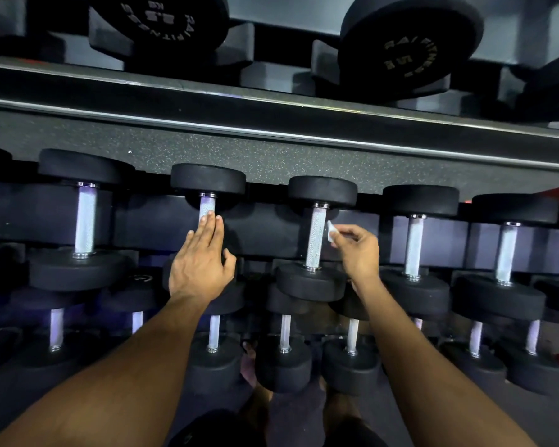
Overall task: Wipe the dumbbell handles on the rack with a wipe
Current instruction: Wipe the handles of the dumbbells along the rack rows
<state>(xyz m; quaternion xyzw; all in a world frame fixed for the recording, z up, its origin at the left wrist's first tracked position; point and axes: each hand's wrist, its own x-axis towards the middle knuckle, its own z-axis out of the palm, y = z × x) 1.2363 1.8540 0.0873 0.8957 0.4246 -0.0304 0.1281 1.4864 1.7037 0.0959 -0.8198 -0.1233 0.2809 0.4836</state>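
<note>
Several black dumbbells with knurled silver handles lie across the middle tier of the rack (271,124). My left hand (200,259) reaches out with straight fingers that lie over the handle of the second dumbbell (206,206), hiding its lower part. My right hand (357,250) pinches a small white wipe (331,232) just right of the third dumbbell's handle (315,237); the wipe is beside the handle, contact unclear.
More dumbbells sit to the left (84,217) and right (413,246) on the same tier. A lower tier holds smaller dumbbells (284,333). Round-headed dumbbells (407,43) rest on the top shelf. Speckled dark floor (271,159) shows behind the rack.
</note>
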